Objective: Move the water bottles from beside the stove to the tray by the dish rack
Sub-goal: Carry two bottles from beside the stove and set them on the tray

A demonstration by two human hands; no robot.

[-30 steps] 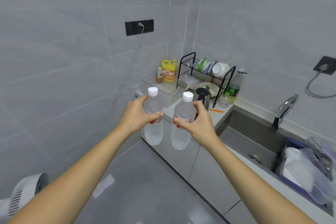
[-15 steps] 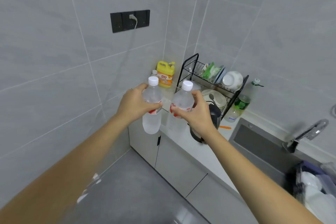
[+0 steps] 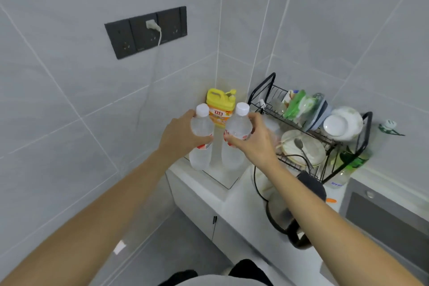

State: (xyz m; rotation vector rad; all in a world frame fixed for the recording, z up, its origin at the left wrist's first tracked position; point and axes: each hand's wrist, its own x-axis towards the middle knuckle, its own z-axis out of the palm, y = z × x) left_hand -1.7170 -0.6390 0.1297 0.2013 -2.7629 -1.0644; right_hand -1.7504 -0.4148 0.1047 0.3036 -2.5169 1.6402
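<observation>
My left hand [image 3: 180, 137] grips a clear water bottle [image 3: 201, 127] with a white cap and a red label. My right hand [image 3: 253, 140] grips a second, matching water bottle [image 3: 237, 126]. Both bottles stand upright, side by side, over the clear tray [image 3: 228, 181] in the counter's corner, left of the black wire dish rack [image 3: 343, 146]. Whether their bases touch the tray I cannot tell.
A yellow detergent jug [image 3: 220, 105] stands behind the bottles in the corner. The rack holds bowls, plates and a spoon. A black kettle [image 3: 299, 211] with its cord sits under my right forearm. A green bottle [image 3: 352, 160] and the sink [image 3: 380, 213] lie to the right.
I have stepped closer to the corner. Both hands carried the bottles forward and down, from in front of the counter edge to over the tray beside the rack.
</observation>
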